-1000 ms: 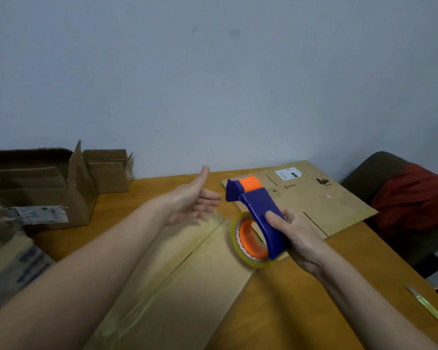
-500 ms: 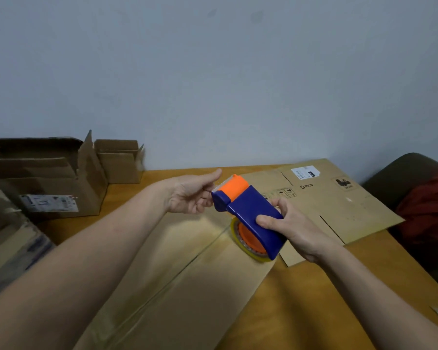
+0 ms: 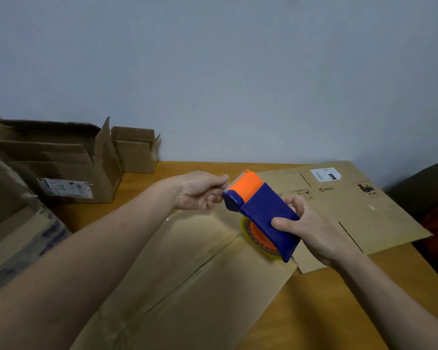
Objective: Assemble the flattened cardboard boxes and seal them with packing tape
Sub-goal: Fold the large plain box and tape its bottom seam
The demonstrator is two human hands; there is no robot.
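My right hand (image 3: 311, 229) grips a blue tape dispenser (image 3: 263, 213) with an orange head and an orange-cored tape roll, held above the far end of a closed cardboard box (image 3: 187, 286) whose centre seam runs toward me. My left hand (image 3: 200, 192) has its fingers curled at the dispenser's toothed orange end, thumb and fingertips pinching at the tape edge there; the tape itself is too thin to make out. A flattened cardboard box (image 3: 352, 205) with a white label lies on the wooden table (image 3: 339, 299) behind the dispenser.
Open cardboard boxes (image 3: 66, 168) stand at the back left against the wall, a smaller one (image 3: 137, 150) beside them. Another carton (image 3: 15, 223) sits at the left edge. A dark chair with red cloth (image 3: 435, 210) is at the right.
My left hand went from open, away from the dispenser, to pinching at its orange end. My right hand tilted the dispenser and moved it slightly forward.
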